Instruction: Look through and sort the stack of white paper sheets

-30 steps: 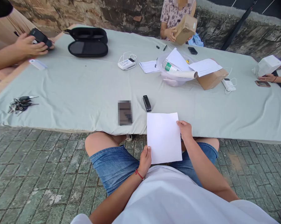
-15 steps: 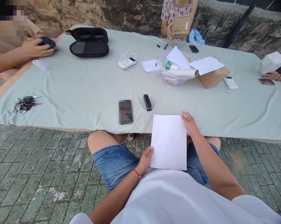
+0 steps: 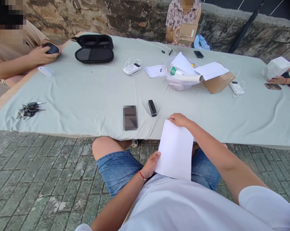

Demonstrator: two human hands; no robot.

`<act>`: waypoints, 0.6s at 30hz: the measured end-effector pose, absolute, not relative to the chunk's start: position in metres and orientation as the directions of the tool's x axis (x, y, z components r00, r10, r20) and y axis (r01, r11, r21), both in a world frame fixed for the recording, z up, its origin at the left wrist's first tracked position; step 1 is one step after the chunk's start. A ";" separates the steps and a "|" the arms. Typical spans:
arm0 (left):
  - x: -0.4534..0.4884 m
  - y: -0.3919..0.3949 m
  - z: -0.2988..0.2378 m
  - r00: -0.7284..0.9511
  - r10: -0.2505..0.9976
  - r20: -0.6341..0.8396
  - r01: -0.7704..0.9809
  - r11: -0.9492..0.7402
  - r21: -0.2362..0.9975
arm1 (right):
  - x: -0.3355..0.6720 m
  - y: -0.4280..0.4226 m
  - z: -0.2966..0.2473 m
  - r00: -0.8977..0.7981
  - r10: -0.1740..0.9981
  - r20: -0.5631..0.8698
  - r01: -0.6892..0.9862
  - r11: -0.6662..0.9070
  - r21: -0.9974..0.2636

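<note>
A blank white sheet of paper (image 3: 175, 150) stands tilted over my lap at the table's near edge. My left hand (image 3: 151, 164) pinches its lower left edge. My right hand (image 3: 180, 119) grips the sheet's top edge, fingers curled over it, resting on the grey tablecloth (image 3: 87, 96). A small black stapler-like object (image 3: 152, 107) and a dark phone (image 3: 130, 117) lie just left of my right hand.
Keys (image 3: 29, 109) lie at the left edge. Further back are an open black case (image 3: 94, 48), a white device with cable (image 3: 132, 68), a clear bowl (image 3: 170, 81) with papers and a cardboard box (image 3: 219, 82). Other people's hands work at the left, far side and right.
My right hand slid from the sheet's right corner to its top edge, moving left. The sheet tilted and shifted slightly right. My left hand kept its hold.
</note>
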State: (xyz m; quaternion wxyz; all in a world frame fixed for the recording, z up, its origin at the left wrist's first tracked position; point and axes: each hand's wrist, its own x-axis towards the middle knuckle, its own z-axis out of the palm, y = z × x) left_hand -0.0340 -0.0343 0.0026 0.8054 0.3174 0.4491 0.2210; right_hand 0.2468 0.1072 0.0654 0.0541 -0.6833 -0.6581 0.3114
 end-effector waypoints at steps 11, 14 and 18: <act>-0.036 -0.035 -0.004 0.533 0.623 -0.573 -0.068 0.706 0.705 | 0.236 0.114 0.060 -0.114 0.903 -0.414 0.692 -0.226 -0.686; -0.036 -0.035 -0.008 0.525 0.638 -0.563 -0.081 0.696 0.713 | 0.230 0.113 0.059 -0.080 0.924 -0.375 0.694 -0.218 -0.686; -0.037 -0.034 -0.009 0.506 0.656 -0.560 -0.075 0.680 0.729 | 0.223 0.111 0.061 -0.031 0.936 -0.350 0.723 -0.220 -0.655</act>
